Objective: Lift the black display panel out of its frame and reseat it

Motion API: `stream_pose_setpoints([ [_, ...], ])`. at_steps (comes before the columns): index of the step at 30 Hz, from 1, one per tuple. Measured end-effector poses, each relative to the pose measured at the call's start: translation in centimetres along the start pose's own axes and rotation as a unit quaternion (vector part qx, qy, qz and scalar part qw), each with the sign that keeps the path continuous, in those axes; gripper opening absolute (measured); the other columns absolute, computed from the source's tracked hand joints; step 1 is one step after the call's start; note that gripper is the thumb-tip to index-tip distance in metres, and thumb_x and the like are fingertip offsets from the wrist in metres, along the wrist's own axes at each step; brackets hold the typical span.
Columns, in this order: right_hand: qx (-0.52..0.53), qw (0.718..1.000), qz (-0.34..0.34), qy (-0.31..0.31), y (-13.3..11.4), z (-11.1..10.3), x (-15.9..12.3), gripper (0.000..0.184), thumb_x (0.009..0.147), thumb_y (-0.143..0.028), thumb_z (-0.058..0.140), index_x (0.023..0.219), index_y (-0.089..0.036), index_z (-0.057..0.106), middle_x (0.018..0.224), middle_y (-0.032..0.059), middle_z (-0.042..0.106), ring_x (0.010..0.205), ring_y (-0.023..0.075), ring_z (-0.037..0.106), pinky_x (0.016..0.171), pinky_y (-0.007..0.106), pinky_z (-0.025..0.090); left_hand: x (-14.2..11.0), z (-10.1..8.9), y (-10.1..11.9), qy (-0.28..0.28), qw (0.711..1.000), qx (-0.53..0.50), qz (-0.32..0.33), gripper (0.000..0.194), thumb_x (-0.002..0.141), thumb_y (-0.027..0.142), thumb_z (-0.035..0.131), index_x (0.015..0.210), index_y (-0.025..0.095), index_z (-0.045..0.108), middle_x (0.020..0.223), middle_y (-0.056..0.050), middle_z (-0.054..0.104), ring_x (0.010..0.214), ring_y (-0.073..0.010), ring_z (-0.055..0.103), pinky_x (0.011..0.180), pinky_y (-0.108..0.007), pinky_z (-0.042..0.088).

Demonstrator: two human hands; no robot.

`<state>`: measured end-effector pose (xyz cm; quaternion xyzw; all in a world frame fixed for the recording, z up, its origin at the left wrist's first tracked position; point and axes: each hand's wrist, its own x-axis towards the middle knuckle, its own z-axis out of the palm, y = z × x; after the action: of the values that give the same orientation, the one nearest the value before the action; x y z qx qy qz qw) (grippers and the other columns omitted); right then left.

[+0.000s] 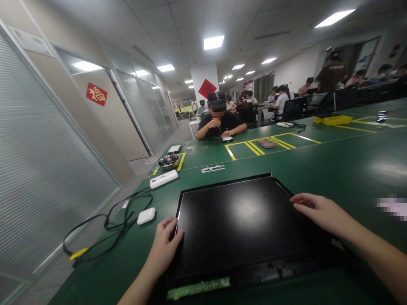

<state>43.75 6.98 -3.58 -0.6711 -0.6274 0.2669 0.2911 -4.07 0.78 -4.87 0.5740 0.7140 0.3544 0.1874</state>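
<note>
A black flat display panel lies face up in front of me on the green table, with light reflected in its dark surface. My left hand grips its left edge, the thumb over the front and the fingers along the side. At the upper right edge, my right hand holds the frame between thumb and fingers; the fingertips beneath are partly hidden. Along the panel's near edge runs a green circuit-board strip.
Black cables curl at the table's left edge beside a small white box and a long white device. Beyond stand a metal bowl and a yellow tray. Across the table another person leans over a small device.
</note>
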Motion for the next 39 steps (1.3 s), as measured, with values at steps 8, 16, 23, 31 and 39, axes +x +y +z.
stream_pose_setpoints([
  [8,0.018,1.0,-0.004,0.002,0.7,-0.1,0.5,0.03,0.071,-0.051,0.063,0.089,-0.03,0.076,0.101,0.0034,0.078,0.1,0.0313,0.07,0.086,0.041,0.054,-0.2,0.7,-0.2,0.009,0.995,0.086,0.043,0.043,0.078,0.043,0.057,0.108,0.019,0.073,0.13,-0.016,0.057,0.126,-0.0357,0.055,0.113,-0.055,0.038],
  [16,0.054,0.998,0.018,-0.008,0.0,-0.4,0.5,0.031,0.07,-0.051,0.063,0.087,-0.028,0.077,0.099,0.005,0.078,0.101,0.032,0.069,0.084,0.039,0.054,-0.6,0.8,0.2,-0.021,0.981,0.182,0.062,0.051,0.087,0.038,0.044,0.121,0.009,0.068,0.135,-0.022,0.056,0.126,-0.0356,0.056,0.11,-0.051,0.042],
  [23,0.073,0.997,0.008,-0.007,0.7,-0.1,0.7,0.031,0.073,-0.049,0.064,0.092,-0.029,0.075,0.103,0.0043,0.078,0.106,0.0301,0.069,0.09,0.038,0.053,-0.4,0.5,0.3,-0.017,0.981,0.178,0.073,0.044,0.086,0.041,0.048,0.116,0.017,0.07,0.132,-0.016,0.06,0.124,-0.0347,0.058,0.11,-0.052,0.041],
  [31,0.055,0.998,0.006,0.005,0.7,0.0,0.5,0.034,0.072,-0.05,0.065,0.096,-0.029,0.075,0.105,0.0052,0.078,0.103,0.0304,0.069,0.093,0.04,0.052,-0.4,0.5,0.2,-0.013,0.982,0.167,0.081,0.046,0.086,0.041,0.049,0.116,0.013,0.07,0.131,-0.02,0.06,0.122,-0.0357,0.059,0.109,-0.052,0.042],
  [39,-0.043,0.999,-0.001,0.006,0.4,0.0,0.3,0.033,0.076,-0.051,0.06,0.095,-0.031,0.077,0.103,0.0031,0.078,0.098,0.0308,0.07,0.089,0.042,0.052,-0.5,0.2,0.8,-0.023,0.981,0.18,0.075,0.048,0.085,0.04,0.049,0.118,0.01,0.07,0.132,-0.022,0.059,0.123,-0.0367,0.059,0.109,-0.052,0.043],
])
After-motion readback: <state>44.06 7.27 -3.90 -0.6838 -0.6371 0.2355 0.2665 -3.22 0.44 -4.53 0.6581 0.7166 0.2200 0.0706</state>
